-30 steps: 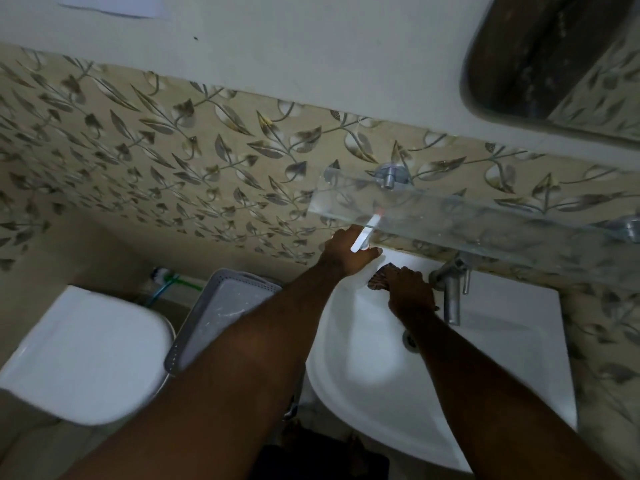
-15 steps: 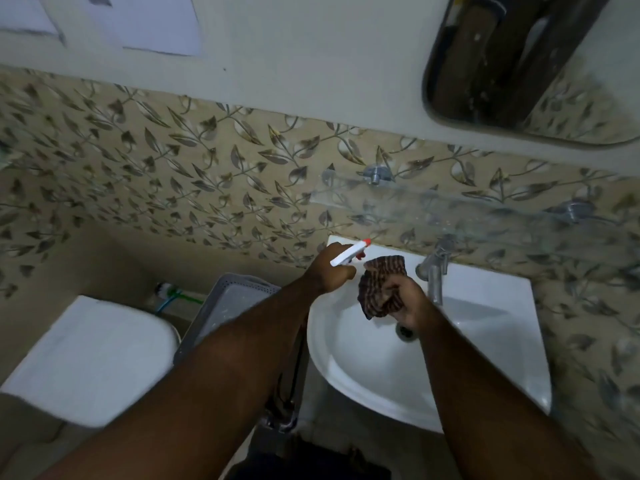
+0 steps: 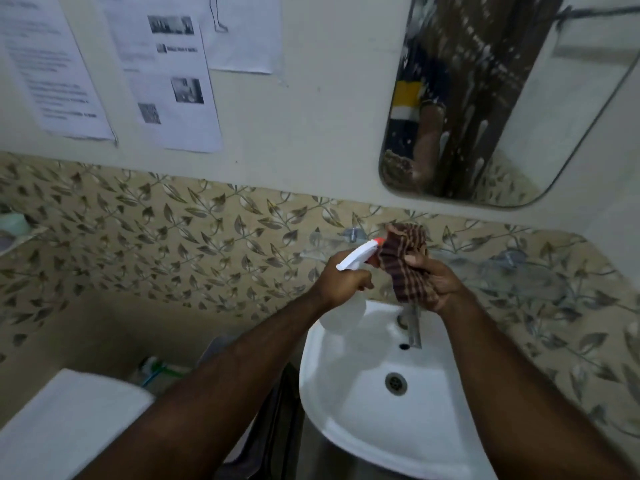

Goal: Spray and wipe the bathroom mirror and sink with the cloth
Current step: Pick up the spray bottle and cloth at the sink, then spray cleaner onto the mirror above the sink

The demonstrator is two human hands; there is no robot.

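My left hand (image 3: 341,278) grips a white spray bottle (image 3: 356,258) with a red nozzle tip, held above the back left of the white sink (image 3: 349,410). The nozzle points right at a brown checked cloth (image 3: 405,265) bunched in my right hand (image 3: 438,284), almost touching it. Both hands are raised in front of the tiled wall, above the tap (image 3: 412,327). The mirror (image 3: 491,98) hangs at upper right, streaked with running droplets.
A clear glass shelf (image 3: 491,268) on metal brackets runs along the leaf-patterned tiles behind my hands. Printed sheets (image 3: 166,74) are stuck to the wall at upper left. A white toilet lid (image 3: 65,424) sits at lower left, with a grey basket partly hidden behind my left arm.
Both hands have lifted from the sink basin to shelf height, carrying bottle and cloth. My view has tilted up, bringing the mirror and wall sheets into sight.
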